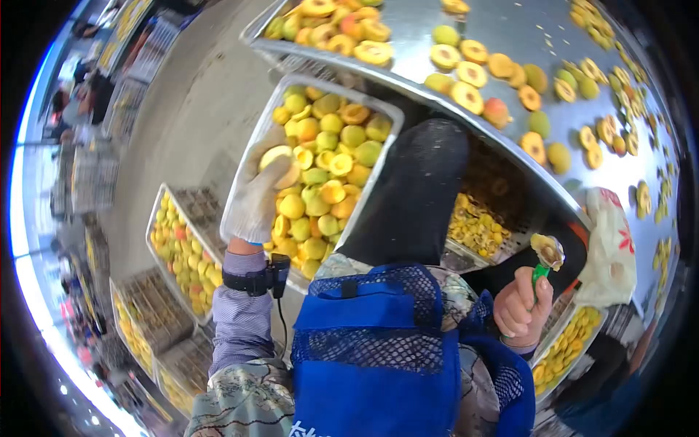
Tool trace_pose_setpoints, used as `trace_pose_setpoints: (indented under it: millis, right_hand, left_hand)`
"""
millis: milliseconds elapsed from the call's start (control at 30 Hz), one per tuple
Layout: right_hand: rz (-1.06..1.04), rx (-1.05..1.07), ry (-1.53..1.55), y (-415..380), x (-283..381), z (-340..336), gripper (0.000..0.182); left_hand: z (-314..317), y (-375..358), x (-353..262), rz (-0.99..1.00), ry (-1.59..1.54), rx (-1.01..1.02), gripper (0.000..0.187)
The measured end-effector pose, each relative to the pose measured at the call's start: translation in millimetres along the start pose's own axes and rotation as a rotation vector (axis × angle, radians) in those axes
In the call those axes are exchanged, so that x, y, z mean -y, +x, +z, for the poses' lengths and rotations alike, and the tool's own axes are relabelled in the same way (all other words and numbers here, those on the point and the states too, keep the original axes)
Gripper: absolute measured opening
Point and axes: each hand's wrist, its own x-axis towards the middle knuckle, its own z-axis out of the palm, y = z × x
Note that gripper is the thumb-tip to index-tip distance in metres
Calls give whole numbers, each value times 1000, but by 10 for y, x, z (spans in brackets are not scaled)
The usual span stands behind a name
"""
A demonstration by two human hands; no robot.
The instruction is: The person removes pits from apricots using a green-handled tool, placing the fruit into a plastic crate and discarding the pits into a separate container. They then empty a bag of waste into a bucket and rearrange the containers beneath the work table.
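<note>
Fruit [277, 156] in the half-curled left hand [259, 183] probably needs gentle hold, while right hand [521, 306] is closed around green tool [539, 274].

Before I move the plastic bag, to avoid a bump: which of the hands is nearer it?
Right: the right hand is a little apart from the plastic bag; the left hand is farther away, over the fruit crate.

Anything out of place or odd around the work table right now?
A white plastic bag seems to drape over the table edge, odd beside loose fruit. Pale crumbs dot the metal. Mismatched too: the left hand is gloved, the right hand bare.
</note>
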Motion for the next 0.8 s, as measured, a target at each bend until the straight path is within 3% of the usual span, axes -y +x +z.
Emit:
trace_pose_setpoints:
  millis: [67, 100, 233, 267, 433, 500, 533, 633, 667, 700, 800]
  right_hand:
    - [37, -39, -42, 78, 2, -26, 38]
    - [52, -58, -74, 131, 10, -23, 38]
    - [105, -136, -183, 298, -36, 42, 37]
    - [115, -161, -218, 329, -60, 61, 36]
    - [146, -267, -343, 416, -173, 162, 36]
    - [177, -294, -318, 446, -189, 164, 36]
    - [177, -295, -320, 450, -203, 185, 36]
    - [154, -332, -389, 474, -235, 254, 35]
    - [155, -329, -403, 471, -240, 266, 35]
    - [162, -325, -417, 466, -243, 278, 35]
    - [183, -344, -386, 505, -270, 236, 34]
  left_hand:
    - [-379, -269, 98, -100, 182, -272, 46]
    - [-583, -382, 232, -110, 181, -300, 46]
    - [-1179, -895, 950, -431, 771, -303, 47]
    - [-1206, -993, 1071, -464, 688, -330, 48]
    - [-1129, -1207, 1523, -571, 552, -356, 50]
    - [-985, -1178, 1687, -524, 668, -311, 52]
    - [-950, -1161, 1853, -614, 594, -296, 53]
    - [-695, -1092, 1807, -617, 417, -317, 52]
    - [-634, -1055, 1769, -510, 535, -318, 50]
    - [-581, -1032, 1718, -510, 532, -316, 50]
    - [-383, -930, 1663, -496, 925, -281, 47]
